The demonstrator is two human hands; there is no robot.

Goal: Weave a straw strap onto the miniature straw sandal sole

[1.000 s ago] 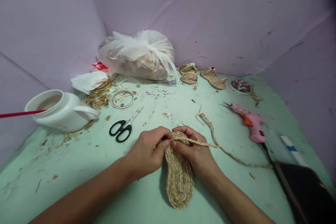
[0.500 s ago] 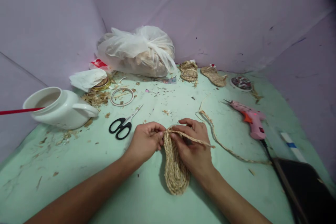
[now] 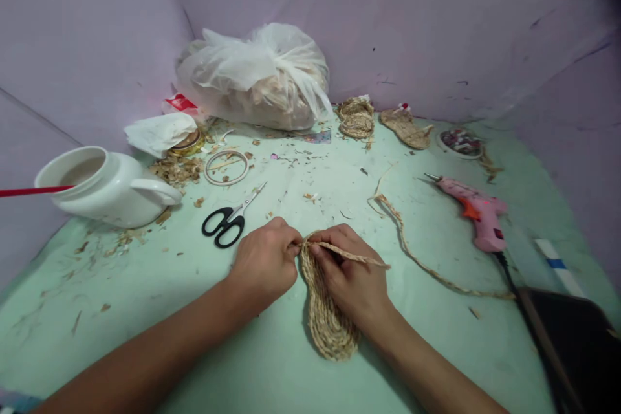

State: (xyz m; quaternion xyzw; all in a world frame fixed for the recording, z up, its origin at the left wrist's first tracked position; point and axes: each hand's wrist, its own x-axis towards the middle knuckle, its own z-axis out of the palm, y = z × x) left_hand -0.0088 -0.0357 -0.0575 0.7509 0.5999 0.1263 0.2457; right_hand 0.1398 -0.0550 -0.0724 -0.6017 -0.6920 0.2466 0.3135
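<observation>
A sole-shaped piece of coiled braided straw (image 3: 330,326) lies on the green table in front of me, its narrow end away from me. My right hand (image 3: 352,272) grips the upper right side of this straw sole, thumb on top near the far end. A loose braid end (image 3: 356,257) crosses over that hand's fingers and points right. Closed in a pinch, my left hand (image 3: 269,259) is at the sole's far left edge, on what looks like a thin strand of straw; the fingertips partly hide it. Black-handled scissors (image 3: 228,226) lie just beyond my left hand.
A pink glue gun (image 3: 478,213) and a loose straw braid (image 3: 427,275) lie to the right, near a dark flat object (image 3: 572,343). At left stands a white jug (image 3: 121,191). Behind are a tape ring (image 3: 207,171), a plastic bag (image 3: 257,84), small straw slippers (image 3: 356,119) and a bowl (image 3: 460,154).
My left hand has closed tighter and turned knuckles-up at the sole's far end. My right fingers have folded in. The whole view has shifted slightly.
</observation>
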